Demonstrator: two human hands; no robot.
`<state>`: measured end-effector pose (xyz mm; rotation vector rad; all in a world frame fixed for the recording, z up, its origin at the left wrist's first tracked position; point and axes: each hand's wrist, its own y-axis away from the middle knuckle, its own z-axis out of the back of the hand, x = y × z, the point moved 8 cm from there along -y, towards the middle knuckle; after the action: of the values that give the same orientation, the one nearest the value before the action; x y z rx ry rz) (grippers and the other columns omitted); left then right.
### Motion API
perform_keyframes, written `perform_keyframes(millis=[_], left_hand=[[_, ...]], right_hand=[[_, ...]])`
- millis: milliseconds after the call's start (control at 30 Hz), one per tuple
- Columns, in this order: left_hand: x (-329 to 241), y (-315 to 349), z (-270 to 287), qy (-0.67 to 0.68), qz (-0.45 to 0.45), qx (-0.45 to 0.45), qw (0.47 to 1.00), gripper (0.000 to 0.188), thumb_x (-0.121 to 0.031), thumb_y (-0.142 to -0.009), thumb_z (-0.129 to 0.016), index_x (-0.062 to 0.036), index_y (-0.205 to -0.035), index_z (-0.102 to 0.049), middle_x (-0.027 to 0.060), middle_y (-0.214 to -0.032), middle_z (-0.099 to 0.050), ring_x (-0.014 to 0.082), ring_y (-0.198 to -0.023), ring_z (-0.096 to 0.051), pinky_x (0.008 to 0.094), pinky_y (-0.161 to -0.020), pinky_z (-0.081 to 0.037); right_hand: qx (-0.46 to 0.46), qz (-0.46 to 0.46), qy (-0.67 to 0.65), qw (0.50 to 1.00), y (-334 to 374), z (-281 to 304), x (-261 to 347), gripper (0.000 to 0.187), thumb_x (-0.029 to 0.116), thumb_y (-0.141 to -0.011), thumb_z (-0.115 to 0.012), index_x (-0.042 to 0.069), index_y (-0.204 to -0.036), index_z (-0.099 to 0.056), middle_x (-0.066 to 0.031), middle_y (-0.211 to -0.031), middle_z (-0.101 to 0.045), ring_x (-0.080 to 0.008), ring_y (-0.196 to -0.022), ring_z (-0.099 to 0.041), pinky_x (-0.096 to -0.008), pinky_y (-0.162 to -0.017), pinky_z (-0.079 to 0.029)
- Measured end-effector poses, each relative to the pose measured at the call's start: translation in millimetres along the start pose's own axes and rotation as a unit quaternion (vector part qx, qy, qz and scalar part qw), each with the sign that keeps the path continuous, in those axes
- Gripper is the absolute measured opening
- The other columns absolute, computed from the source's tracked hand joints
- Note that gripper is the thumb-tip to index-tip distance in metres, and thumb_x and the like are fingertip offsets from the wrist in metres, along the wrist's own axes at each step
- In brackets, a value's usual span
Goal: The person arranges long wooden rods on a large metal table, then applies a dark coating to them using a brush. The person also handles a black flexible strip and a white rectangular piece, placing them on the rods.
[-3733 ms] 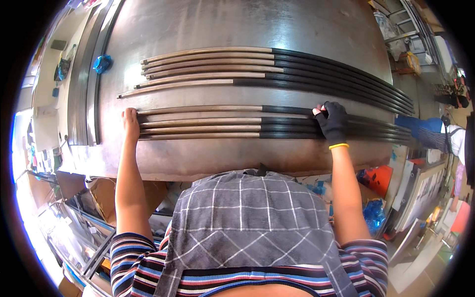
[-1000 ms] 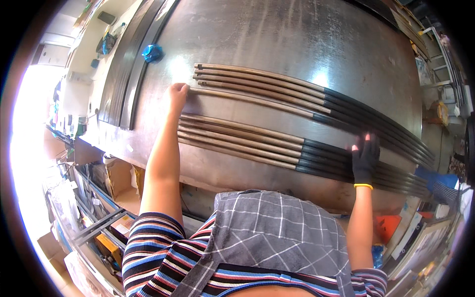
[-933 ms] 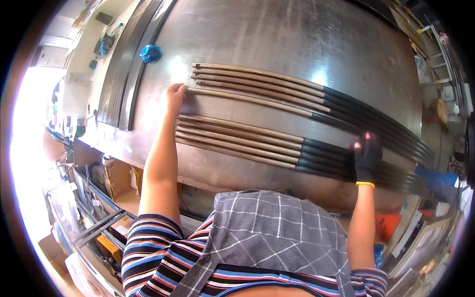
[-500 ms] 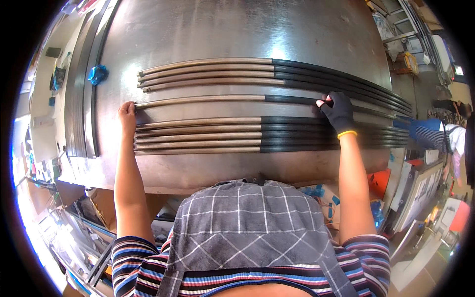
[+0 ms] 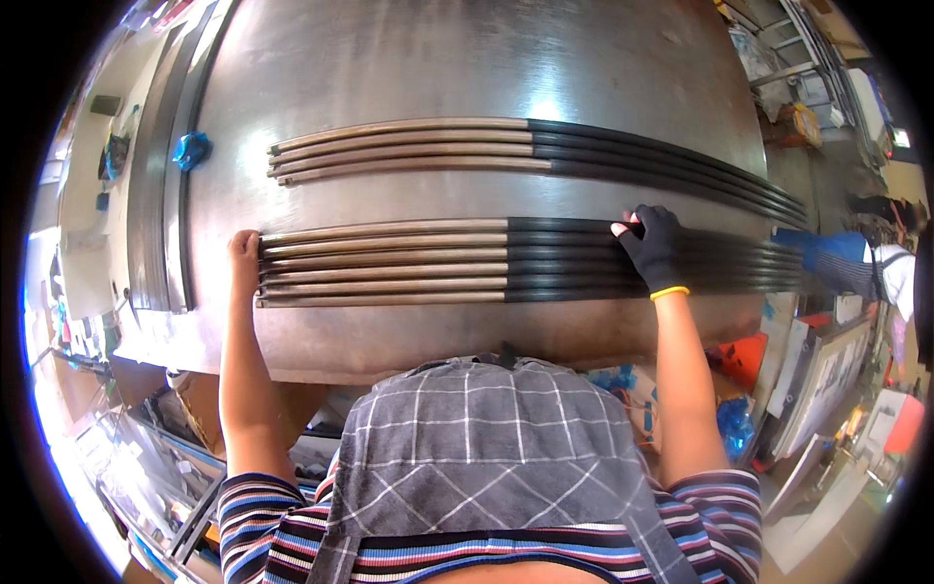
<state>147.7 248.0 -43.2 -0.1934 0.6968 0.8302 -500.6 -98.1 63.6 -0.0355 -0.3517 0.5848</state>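
Note:
Several long thin rods, brownish toward the left and black toward the right, lie side by side in a near bundle [image 5: 389, 266]. My bare left hand [image 5: 245, 245] has its fingers closed on the left end of the farthest rod [image 5: 389, 227] in this bundle. On that same rod's black stretch rests my right hand [image 5: 652, 248], in a black glove with bare thumb and fingertips showing; its fingers curl around the rod. Beyond a gap, a second group of similar rods [image 5: 399, 139] lies parallel, touching neither hand.
A wide metal table [image 5: 389, 58] carries both groups. Crumpled blue plastic [image 5: 192, 149] sits by long dark bars [image 5: 156, 195] at the table's left. At the right, a person in a striped apron [image 5: 846, 265] stands near the table's end.
Both hands have drawn the single rod toward me, out of the gap and against the far side of the near bundle. The far group stays in place.

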Motion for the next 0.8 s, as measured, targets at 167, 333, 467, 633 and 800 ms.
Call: perform_keyframes(millis=[167,333,467,633,800], left_hand=[[-23,-16,2,-0.025,-0.012,-0.013,1.0,0.021,-0.019,-0.086,-0.063,0.0006,-0.092,-0.068,0.0158,-0.085,-0.066,0.0264,-0.08,-0.064,0.0371,-0.076,-0.05],[-58,-45,-15,0.016,-0.012,-0.065,0.998,0.031,-0.03,-0.085,-0.063,-0.0022,-0.097,-0.071,0.0179,-0.092,-0.069,0.0306,-0.09,-0.067,0.0369,-0.083,-0.05],[-114,-41,-30,-0.048,0.063,-0.071,0.994,0.035,-0.037,-0.083,-0.065,-0.0043,-0.093,-0.072,0.0164,-0.088,-0.071,0.0313,-0.088,-0.067,0.0394,-0.082,-0.05],[-119,-28,-31,-0.042,0.059,-0.095,0.993,0.031,-0.036,-0.08,-0.067,-0.0064,-0.088,-0.072,0.0143,-0.086,-0.071,0.0299,-0.085,-0.067,0.0395,-0.08,-0.051],[-135,-21,-38,-0.074,-0.02,-0.067,0.995,0.023,-0.028,-0.086,-0.061,-0.0074,-0.092,-0.069,0.0168,-0.092,-0.067,0.0344,-0.093,-0.061,0.0421,-0.083,-0.048]], right_hand=[[0.073,-0.001,0.063,0.995,-2,7,-4,0.033,0.036,-0.078,-0.072,0.007,-0.092,-0.066,-0.0107,-0.086,-0.064,-0.03,-0.082,-0.06,-0.0408,-0.077,-0.047],[0.028,0.028,0.175,0.984,-31,-8,15,0.063,0.039,-0.086,-0.063,0.003,-0.135,-0.046,-0.0215,-0.143,-0.038,-0.038,-0.133,-0.035,-0.0466,-0.11,-0.03],[0.035,-0.001,0.147,0.988,-20,-22,9,0.071,0.041,-0.09,-0.058,0.0,-0.143,-0.035,-0.0229,-0.152,-0.026,-0.0382,-0.141,-0.024,-0.0472,-0.116,-0.021],[-0.025,0.084,0.135,0.987,-1,-7,15,0.059,0.034,-0.084,-0.066,0.003,-0.131,-0.047,-0.0197,-0.138,-0.046,-0.0368,-0.128,-0.041,-0.0477,-0.109,-0.031],[-0.046,0.015,0.119,0.992,-26,13,-1,0.037,0.032,-0.079,-0.071,0.005,-0.104,-0.061,-0.0148,-0.103,-0.06,-0.0342,-0.1,-0.055,-0.045,-0.088,-0.043]])
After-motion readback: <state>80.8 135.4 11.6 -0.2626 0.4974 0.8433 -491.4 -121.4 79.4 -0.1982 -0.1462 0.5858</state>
